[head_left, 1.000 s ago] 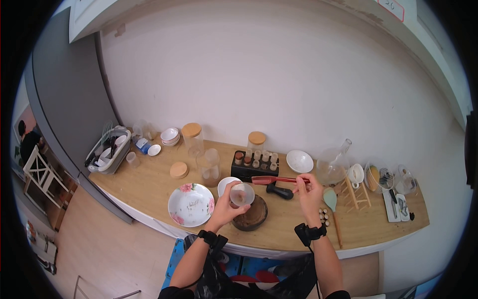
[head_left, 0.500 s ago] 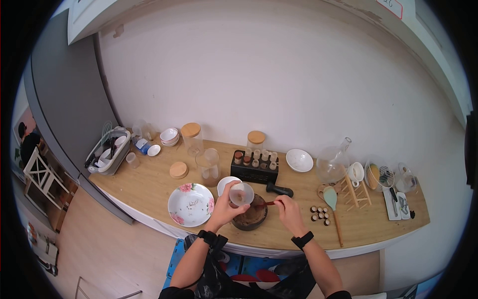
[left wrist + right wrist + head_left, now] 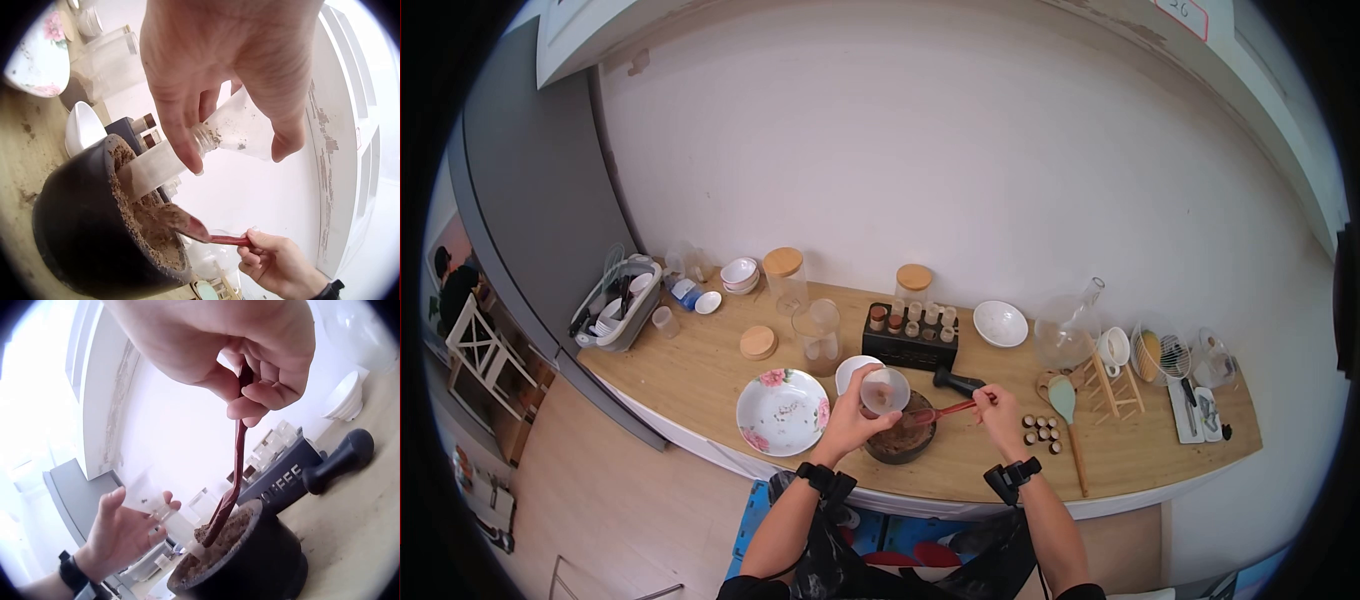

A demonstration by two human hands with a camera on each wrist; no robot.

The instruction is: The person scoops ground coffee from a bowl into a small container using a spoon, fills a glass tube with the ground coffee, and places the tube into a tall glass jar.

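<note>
In the left wrist view, my left hand grips a clear glass tube at its neck, with a clear funnel set in its mouth. The tube's lower end hangs over the dark mortar, which holds brown ground powder. My right hand pinches the handle of a dark red scoop. Brown powder heaps on the scoop's head, just above the mortar's rim and beside the tube. Some brown specks cling inside the funnel.
A black pestle lies behind the mortar, near the black COFFEE rack of small tubes. To the left sit a floral plate and a white bowl. Several small corks and a green spatula lie to the right.
My right hand has come down from above the pestle, dipped the scoop into the mortar, then drawn it slightly up and right with powder on it. My left hand stays in place.
</note>
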